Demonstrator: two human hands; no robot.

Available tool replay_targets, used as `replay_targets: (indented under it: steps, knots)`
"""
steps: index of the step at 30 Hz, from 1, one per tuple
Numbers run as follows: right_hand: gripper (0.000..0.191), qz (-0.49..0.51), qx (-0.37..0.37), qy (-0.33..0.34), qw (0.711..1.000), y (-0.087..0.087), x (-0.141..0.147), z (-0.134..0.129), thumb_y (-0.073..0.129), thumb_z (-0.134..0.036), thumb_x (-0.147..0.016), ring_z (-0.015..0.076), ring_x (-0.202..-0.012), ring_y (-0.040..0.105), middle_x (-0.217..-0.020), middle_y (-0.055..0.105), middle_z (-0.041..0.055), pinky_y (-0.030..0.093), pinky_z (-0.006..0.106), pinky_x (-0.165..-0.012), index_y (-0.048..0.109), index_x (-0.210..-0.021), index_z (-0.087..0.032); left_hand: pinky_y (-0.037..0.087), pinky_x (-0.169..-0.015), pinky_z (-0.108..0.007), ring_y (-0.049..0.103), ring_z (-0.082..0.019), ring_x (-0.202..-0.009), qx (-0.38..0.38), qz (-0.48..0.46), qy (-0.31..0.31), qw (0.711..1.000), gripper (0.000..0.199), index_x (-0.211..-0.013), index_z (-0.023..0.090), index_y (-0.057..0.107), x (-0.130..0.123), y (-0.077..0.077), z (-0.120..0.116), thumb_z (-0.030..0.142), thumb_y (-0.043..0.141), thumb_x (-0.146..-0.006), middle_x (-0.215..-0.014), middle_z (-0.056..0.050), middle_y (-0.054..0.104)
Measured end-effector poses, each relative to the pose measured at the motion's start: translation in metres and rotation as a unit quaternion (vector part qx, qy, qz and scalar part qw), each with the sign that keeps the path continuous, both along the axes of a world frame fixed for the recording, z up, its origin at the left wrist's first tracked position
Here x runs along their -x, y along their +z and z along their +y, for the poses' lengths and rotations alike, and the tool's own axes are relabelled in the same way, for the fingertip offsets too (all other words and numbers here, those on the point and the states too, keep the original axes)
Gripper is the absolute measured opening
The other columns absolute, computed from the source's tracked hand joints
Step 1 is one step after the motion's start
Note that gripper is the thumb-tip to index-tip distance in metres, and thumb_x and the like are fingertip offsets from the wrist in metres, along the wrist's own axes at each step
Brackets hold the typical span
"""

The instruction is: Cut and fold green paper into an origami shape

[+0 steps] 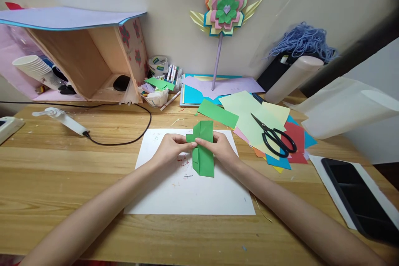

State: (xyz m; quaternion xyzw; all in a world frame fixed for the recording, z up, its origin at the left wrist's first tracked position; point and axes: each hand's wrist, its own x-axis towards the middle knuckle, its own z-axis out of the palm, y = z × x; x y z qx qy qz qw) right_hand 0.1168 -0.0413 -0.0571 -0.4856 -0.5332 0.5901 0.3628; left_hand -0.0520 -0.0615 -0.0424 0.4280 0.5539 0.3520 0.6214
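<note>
A folded piece of green paper is held upright in the picture over a white sheet on the wooden table. My left hand pinches its left edge, where a small green flap sticks out, with the thumb in front. From the right, my right hand grips the same paper, its thumb lying across the front and its other fingers hidden behind. The two thumb tips nearly meet at the paper's left side. Creases and a small folded pocket show on the lower left part of the paper.
Black scissors lie on coloured papers at the right, near a phone. A paper flower stands behind. At the left are a cardboard box, a white corded device and its black cable.
</note>
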Motion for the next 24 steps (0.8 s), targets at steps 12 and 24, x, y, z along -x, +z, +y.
replay_targets:
  steps: [12, 24]
  knots:
    - [0.031, -0.010, 0.017, 0.043, 0.999, 0.004, -0.008, 0.008, 0.067, -0.044, -0.068, 0.0182, -0.073, 0.061, -0.080, 0.068, 0.0060, 0.046, 0.028, -0.064, 0.064, -0.077, -0.014, 0.050, -0.064, -0.027, 0.065, -0.018, -0.074, -0.019, -0.036, -0.025, 0.999, 0.036, -0.083, 0.013, 0.069, 0.011, 0.003, 0.005, 0.036, 0.077, -0.057, -0.084, -0.009, 0.071]
    - [0.032, 0.065, 0.066, 0.006, 0.996, 0.003, -0.004, 0.003, 0.064, -0.047, -0.070, 0.0133, -0.060, 0.055, -0.068, 0.062, 0.0014, 0.043, 0.025, -0.056, 0.062, -0.075, -0.016, 0.052, -0.072, -0.033, 0.067, -0.020, -0.072, -0.046, -0.027, 0.021, 0.998, 0.033, -0.073, 0.012, 0.068, -0.002, -0.004, 0.000, 0.038, 0.078, -0.055, -0.075, -0.008, 0.071]
